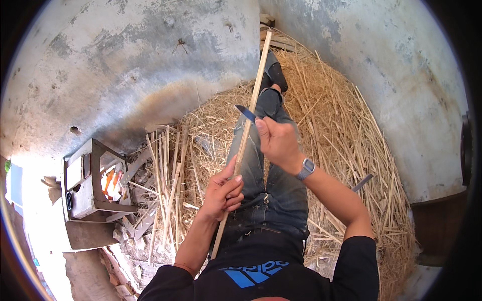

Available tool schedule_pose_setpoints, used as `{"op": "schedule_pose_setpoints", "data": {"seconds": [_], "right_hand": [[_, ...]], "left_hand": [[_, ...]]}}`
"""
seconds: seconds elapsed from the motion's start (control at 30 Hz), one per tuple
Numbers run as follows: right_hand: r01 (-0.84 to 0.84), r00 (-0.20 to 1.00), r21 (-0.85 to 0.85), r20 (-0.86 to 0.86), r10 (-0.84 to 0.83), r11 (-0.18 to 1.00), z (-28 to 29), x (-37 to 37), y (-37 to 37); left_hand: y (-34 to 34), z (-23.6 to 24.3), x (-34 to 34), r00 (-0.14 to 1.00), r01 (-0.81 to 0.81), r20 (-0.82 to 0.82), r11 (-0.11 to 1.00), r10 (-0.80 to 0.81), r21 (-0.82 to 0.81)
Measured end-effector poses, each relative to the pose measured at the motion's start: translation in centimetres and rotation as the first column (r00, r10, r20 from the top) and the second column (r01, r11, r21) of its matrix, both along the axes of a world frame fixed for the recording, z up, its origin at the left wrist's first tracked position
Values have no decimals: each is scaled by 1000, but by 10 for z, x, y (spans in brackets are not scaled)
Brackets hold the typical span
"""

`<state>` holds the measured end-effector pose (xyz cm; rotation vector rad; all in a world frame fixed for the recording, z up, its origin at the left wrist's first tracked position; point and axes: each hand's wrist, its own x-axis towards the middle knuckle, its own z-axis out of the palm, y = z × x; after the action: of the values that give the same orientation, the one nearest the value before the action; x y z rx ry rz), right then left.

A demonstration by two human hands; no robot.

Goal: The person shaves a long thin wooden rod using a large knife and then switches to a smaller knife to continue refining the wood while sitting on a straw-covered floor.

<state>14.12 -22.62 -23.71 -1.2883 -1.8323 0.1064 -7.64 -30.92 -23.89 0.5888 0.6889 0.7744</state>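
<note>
A long pale wooden strip (262,60) runs diagonally over my outstretched legs, from my waist toward my feet. My left hand (223,193) grips its lower part with fingers wrapped round it. Higher up, my right hand (280,143) is closed on a knife, whose dark blade (244,112) lies across the strip, pointing up and left; the handle is mostly hidden in my fingers. A watch is on my right wrist. Below the strip are my jeans and, beyond its upper part, a dark shoe (276,75).
Straw shavings (336,130) surround my legs. Loose strips (165,175) are piled at left beside a battered box-like frame (88,210) with orange items inside. Grey walls (120,50) rise ahead and at right. A dark flat piece (362,181) lies right of my forearm.
</note>
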Motion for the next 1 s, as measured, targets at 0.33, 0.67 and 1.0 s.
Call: {"op": "schedule_pose_setpoints", "data": {"seconds": [0.33, 0.67, 1.0], "right_hand": [[-91, 979, 24, -183, 94, 996, -2, -14, 2], [-201, 758, -152, -651, 55, 968, 11, -7, -6], [-363, 813, -231, -551, 186, 903, 19, -12, -22]], "left_hand": [[3, 6, -1, 1000, 26, 8, 1000, -26, -12], [6, -11, -12, 872, 134, 488, 978, -40, -159], [1, -23, -12, 770, 201, 638, 956, -18, -215]]}}
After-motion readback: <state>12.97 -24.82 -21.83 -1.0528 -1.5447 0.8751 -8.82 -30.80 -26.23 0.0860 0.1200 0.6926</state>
